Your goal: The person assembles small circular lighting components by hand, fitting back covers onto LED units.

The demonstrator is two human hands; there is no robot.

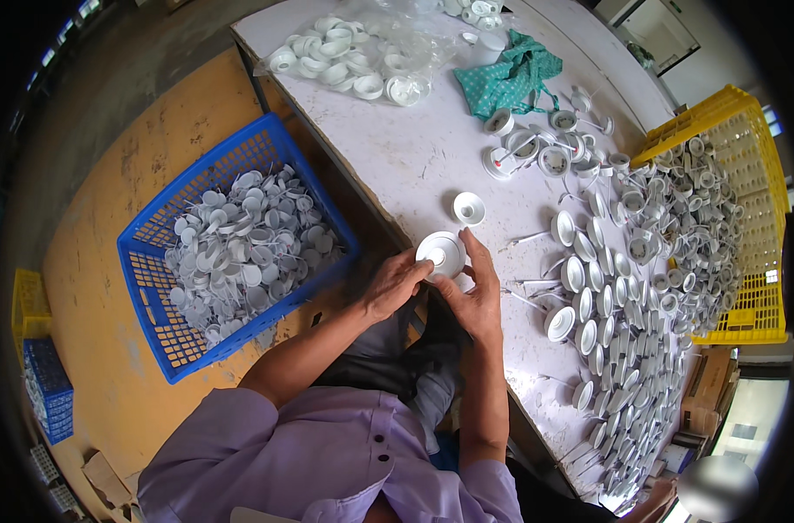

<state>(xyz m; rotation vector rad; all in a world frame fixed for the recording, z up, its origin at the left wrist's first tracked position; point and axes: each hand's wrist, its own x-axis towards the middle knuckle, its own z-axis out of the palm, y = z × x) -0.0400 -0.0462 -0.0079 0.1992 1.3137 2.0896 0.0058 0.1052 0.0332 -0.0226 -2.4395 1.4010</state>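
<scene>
Over the table's near edge, my left hand (pixel 395 288) and my right hand (pixel 475 301) hold a white round lamp housing (pixel 449 246) between them. It is shallow and ringed inside, with its hollow face turned up. My left fingers grip its lower left rim, and the left thumb or a fingertip reaches its middle. My right thumb and fingers close on its right side. Just beyond them a smaller white cup-shaped housing (pixel 468 207) stands alone on the white table (pixel 397 166). Right of my hands lie many round white lamp heads (pixel 573 274) with wires, in rows.
To the left, a blue basket (pixel 144 301) holds small wired discs. A clear bag of white housings (pixel 353 61) and a green dotted cloth (pixel 506 78) lie at the back. A yellow crate (pixel 767 218) with wired lamp parts stands right. Another person's arm (pixel 654 503) shows lower right.
</scene>
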